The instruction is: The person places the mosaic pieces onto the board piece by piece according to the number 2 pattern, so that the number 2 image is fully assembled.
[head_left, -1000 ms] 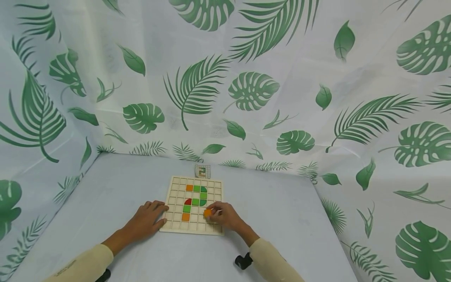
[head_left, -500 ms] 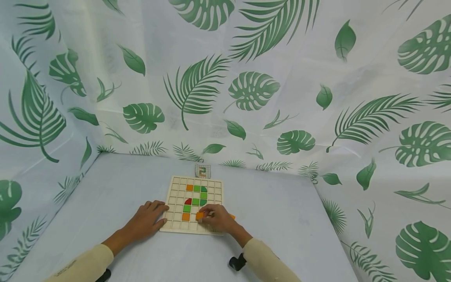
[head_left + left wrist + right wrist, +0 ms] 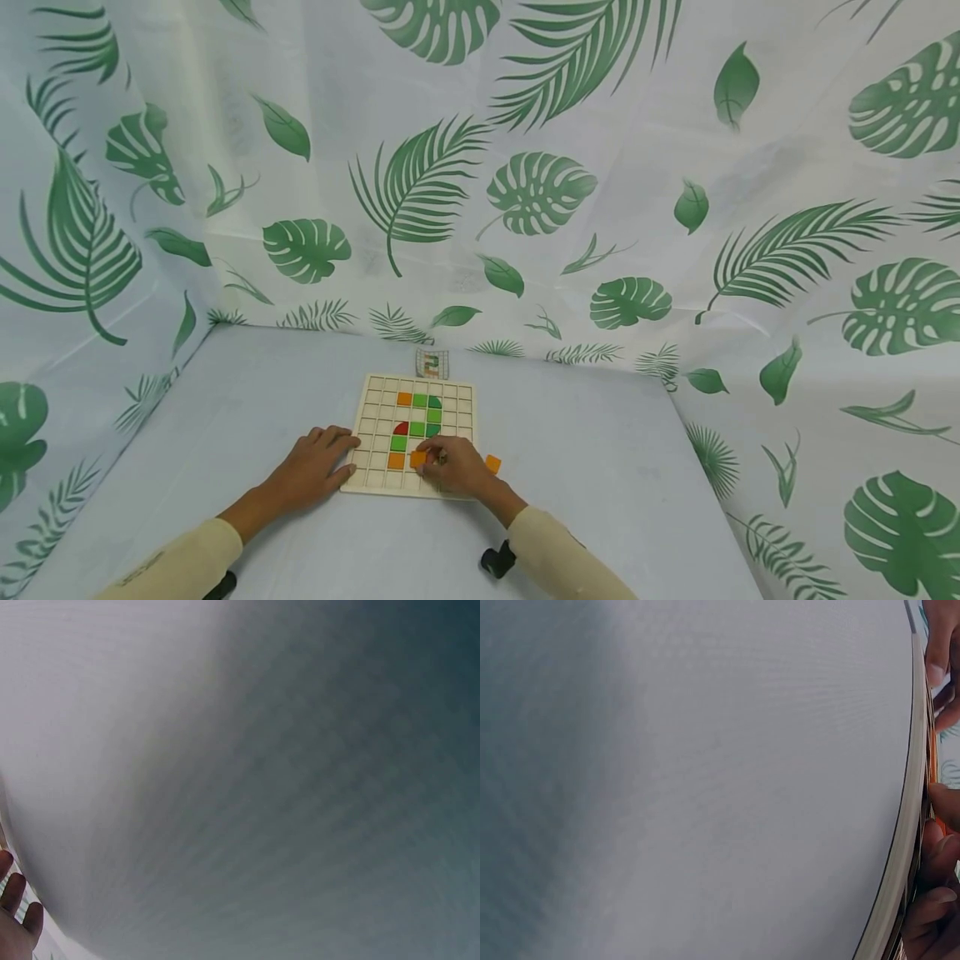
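Note:
A pale gridded wooden board (image 3: 457,413) lies on the table in the head view. Green, red and orange tiles sit in its cells in a curved row. Between thumb and fingers, my right hand (image 3: 461,468) pinches an orange square tile (image 3: 417,459), which sits at a cell right of another orange tile (image 3: 395,461). My left hand (image 3: 309,471) rests at the board's left edge, fingers extended and fingertips on the rim. In the left wrist view only some fingertips (image 3: 13,892) show. The right wrist view catches curled fingers (image 3: 934,900) beside the board's edge.
One more orange tile (image 3: 492,463) lies right of the board, close to my right wrist. Behind the board is a small printed card (image 3: 432,364) with a coloured pattern. A leaf-printed white curtain (image 3: 450,275) encloses the white table (image 3: 585,433).
My right hand has moved left over the board with the orange tile, bringing it beside the lower orange one. The loose orange tile at right has come into view. My left hand stays put.

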The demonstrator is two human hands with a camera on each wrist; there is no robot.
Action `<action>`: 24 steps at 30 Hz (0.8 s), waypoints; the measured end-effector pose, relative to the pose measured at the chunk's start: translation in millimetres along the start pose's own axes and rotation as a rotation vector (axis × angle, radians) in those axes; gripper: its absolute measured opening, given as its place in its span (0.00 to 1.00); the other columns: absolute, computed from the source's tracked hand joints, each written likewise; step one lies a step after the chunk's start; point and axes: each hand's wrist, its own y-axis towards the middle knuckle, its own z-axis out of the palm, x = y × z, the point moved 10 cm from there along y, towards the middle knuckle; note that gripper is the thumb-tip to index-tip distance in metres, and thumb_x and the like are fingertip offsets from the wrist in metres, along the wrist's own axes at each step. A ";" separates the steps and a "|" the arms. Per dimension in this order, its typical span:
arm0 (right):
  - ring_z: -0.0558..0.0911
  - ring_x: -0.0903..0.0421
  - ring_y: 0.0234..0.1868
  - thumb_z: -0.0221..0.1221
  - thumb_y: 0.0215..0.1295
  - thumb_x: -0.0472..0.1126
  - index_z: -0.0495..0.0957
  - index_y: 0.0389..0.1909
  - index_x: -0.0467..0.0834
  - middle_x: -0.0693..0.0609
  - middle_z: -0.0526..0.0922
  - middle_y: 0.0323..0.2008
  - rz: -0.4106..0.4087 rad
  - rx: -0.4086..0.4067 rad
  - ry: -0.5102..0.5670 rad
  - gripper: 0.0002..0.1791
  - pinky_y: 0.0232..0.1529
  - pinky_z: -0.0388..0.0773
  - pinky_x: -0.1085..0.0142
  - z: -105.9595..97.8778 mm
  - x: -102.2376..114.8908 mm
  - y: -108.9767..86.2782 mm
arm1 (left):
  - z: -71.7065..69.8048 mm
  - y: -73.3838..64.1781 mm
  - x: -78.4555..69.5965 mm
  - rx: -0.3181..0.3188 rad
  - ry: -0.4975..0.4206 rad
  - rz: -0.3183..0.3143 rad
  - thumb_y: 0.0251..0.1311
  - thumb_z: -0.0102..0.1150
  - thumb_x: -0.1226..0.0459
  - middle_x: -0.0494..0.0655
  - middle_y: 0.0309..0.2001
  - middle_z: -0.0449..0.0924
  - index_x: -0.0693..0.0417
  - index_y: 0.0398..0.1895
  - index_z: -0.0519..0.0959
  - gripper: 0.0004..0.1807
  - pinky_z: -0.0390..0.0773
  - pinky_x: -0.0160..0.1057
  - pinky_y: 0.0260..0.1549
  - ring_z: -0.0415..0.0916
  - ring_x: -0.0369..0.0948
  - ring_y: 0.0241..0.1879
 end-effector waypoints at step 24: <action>0.73 0.66 0.32 0.70 0.62 0.45 0.86 0.43 0.49 0.61 0.77 0.28 0.048 -0.042 -0.069 0.10 0.35 0.70 0.71 4.3 1.1 3.3 | 0.1 0.5 0.4 -0.010 0.009 0.005 0.67 0.61 0.53 0.49 0.60 0.75 0.49 0.62 0.76 0.22 0.74 0.55 0.52 0.72 0.48 0.56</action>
